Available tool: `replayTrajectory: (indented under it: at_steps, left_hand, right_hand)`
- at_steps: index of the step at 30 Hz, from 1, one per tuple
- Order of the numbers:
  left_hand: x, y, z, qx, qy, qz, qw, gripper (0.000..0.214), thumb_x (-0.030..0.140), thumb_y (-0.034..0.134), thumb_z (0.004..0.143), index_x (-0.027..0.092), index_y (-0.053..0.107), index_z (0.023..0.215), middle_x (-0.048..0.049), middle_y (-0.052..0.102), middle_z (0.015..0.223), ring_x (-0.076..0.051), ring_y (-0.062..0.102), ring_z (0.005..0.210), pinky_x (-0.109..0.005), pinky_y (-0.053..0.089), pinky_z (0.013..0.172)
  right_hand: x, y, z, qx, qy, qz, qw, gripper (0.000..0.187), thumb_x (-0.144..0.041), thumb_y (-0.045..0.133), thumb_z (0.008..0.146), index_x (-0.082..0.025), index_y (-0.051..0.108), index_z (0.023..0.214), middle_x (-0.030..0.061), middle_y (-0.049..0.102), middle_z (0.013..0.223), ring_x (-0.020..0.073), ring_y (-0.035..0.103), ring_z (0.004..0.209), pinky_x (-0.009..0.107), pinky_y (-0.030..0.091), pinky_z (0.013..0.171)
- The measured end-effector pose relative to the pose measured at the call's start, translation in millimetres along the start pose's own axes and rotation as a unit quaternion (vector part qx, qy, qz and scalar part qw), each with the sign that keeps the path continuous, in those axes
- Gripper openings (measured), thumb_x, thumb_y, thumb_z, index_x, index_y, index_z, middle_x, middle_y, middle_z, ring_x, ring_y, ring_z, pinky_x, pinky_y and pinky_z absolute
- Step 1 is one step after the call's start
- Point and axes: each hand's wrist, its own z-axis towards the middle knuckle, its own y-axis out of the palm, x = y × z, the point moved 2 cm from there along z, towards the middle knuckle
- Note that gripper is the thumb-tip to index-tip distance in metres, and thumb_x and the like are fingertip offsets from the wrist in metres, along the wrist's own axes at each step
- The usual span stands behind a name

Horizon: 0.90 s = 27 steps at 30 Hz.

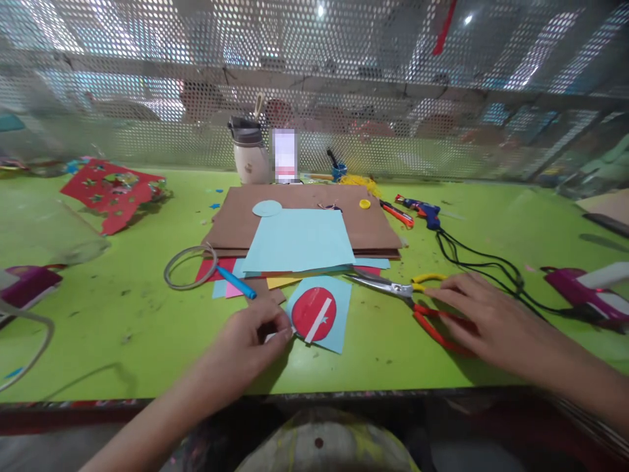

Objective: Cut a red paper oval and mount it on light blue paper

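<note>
My left hand (255, 337) rests on the green table (122, 314) with its fingertips pinched at the left edge of a red paper circle (314, 313). The circle carries a white strip and lies on a light blue paper square (339, 301). My right hand (484, 314) lies flat over the red and yellow handles of a pair of scissors (393, 288), fingers spread; the blades point left toward a stack of coloured paper. A large light blue sheet (299, 239) lies on top of brown cardboard (373, 226) behind.
A blue pen (236, 282) and a roll of tape (189, 267) lie left of the papers. A glue gun (422, 210) with a black cord, an orange cutter (398, 214), a bottle (248, 154) and red cut paper (111, 190) sit farther back. A perforated metal screen closes the far side.
</note>
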Motion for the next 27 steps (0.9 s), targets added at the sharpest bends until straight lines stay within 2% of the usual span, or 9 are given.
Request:
replayTrajectory:
  at_steps: [4, 7, 10, 14, 17, 19, 21, 24, 27]
  left_hand:
    - [2.3, -1.9, -4.0, 0.006, -0.028, -0.097, 0.995, 0.020, 0.035, 0.051, 0.082, 0.021, 0.052, 0.068, -0.0070, 0.068, 0.090, -0.024, 0.061, 0.085, -0.032, 0.045, 0.069]
    - [7.1, -4.1, -6.4, 0.028, -0.027, -0.077, 0.996, 0.019, 0.034, 0.053, 0.082, 0.021, 0.051, 0.069, -0.0084, 0.067, 0.112, -0.028, 0.058, 0.104, -0.036, 0.043, 0.079]
    - [9.6, -3.8, -5.7, 0.037, -0.036, -0.050, 0.997, 0.019, 0.034, 0.053, 0.082, 0.021, 0.050, 0.069, -0.0090, 0.064, 0.120, -0.029, 0.059, 0.103, -0.038, 0.042, 0.079]
    - [8.2, -0.3, -2.6, 0.036, -0.029, -0.050, 0.998, 0.019, 0.033, 0.053, 0.083, 0.021, 0.049, 0.070, -0.0095, 0.066, 0.116, -0.025, 0.061, 0.090, -0.036, 0.042, 0.073]
    - [8.0, 0.5, -1.4, 0.036, -0.039, -0.108, 0.993, 0.020, 0.035, 0.053, 0.084, 0.020, 0.050, 0.071, -0.0096, 0.065, 0.117, -0.021, 0.061, 0.083, -0.033, 0.042, 0.068]
    - [10.4, -0.9, -0.6, 0.052, -0.033, -0.131, 0.989, 0.021, 0.036, 0.053, 0.084, 0.020, 0.051, 0.071, -0.0104, 0.065, 0.116, -0.020, 0.060, 0.082, -0.032, 0.042, 0.065]
    - [13.9, -2.4, 0.8, 0.073, -0.017, -0.137, 0.988, 0.021, 0.035, 0.054, 0.083, 0.020, 0.051, 0.070, -0.0113, 0.065, 0.113, -0.020, 0.060, 0.082, -0.031, 0.042, 0.064]
    - [17.6, -1.6, 4.0, 0.086, 0.000, -0.147, 0.985, 0.019, 0.033, 0.055, 0.082, 0.019, 0.052, 0.069, -0.0118, 0.065, 0.108, -0.019, 0.058, 0.078, -0.030, 0.042, 0.062]
    - [18.2, 0.0, 7.5, 0.095, 0.012, -0.167, 0.981, 0.018, 0.031, 0.056, 0.081, 0.019, 0.053, 0.068, -0.0105, 0.067, 0.100, -0.019, 0.059, 0.080, -0.029, 0.044, 0.066]
  right_hand:
    - [20.4, 8.1, -12.6, -0.028, 0.023, -0.018, 0.999, 0.051, -0.013, 0.049, 0.082, -0.024, 0.054, 0.132, 0.0141, 0.060, 0.114, 0.0315, 0.060, 0.101, 0.050, 0.053, 0.083]
    - [27.0, 12.6, -6.8, -0.043, 0.015, -0.019, 0.999, 0.063, -0.009, 0.050, 0.077, -0.025, 0.048, 0.137, 0.0125, 0.062, 0.112, 0.0316, 0.061, 0.099, 0.049, 0.054, 0.082]
    - [26.2, 11.6, -0.9, -0.064, -0.010, -0.007, 0.998, 0.069, -0.006, 0.050, 0.075, -0.028, 0.044, 0.140, 0.0101, 0.061, 0.118, 0.0305, 0.060, 0.104, 0.049, 0.053, 0.085]
    - [-1.8, -2.6, 6.3, 0.057, -0.021, 0.029, 0.998, 0.040, -0.016, 0.047, 0.087, -0.021, 0.057, 0.125, 0.0138, 0.063, 0.115, 0.0323, 0.058, 0.105, 0.053, 0.049, 0.088]
    - [-37.4, -4.9, 20.7, 0.068, 0.032, 0.177, 0.981, 0.025, -0.027, 0.050, 0.092, -0.021, 0.063, 0.112, 0.0115, 0.066, 0.109, 0.0289, 0.061, 0.103, 0.049, 0.050, 0.089]
    - [-59.3, 3.5, 35.1, -0.006, 0.108, 0.339, 0.935, 0.021, -0.036, 0.055, 0.091, -0.021, 0.064, 0.103, 0.0098, 0.069, 0.101, 0.0262, 0.066, 0.091, 0.044, 0.055, 0.079]
    - [-77.6, 13.2, 50.9, -0.048, 0.152, 0.514, 0.843, 0.035, -0.042, 0.064, 0.086, -0.021, 0.057, 0.113, 0.0092, 0.070, 0.101, 0.0249, 0.068, 0.090, 0.040, 0.057, 0.078]
    - [-90.8, 22.7, 73.2, -0.024, 0.182, 0.685, 0.706, 0.057, -0.035, 0.077, 0.077, -0.023, 0.048, 0.125, 0.0067, 0.073, 0.106, 0.0219, 0.070, 0.092, 0.036, 0.057, 0.081]
    - [-87.9, 27.4, 90.7, 0.019, 0.205, 0.742, 0.638, 0.049, -0.028, 0.083, 0.070, -0.020, 0.060, 0.113, 0.0041, 0.076, 0.095, 0.0190, 0.071, 0.082, 0.031, 0.058, 0.075]
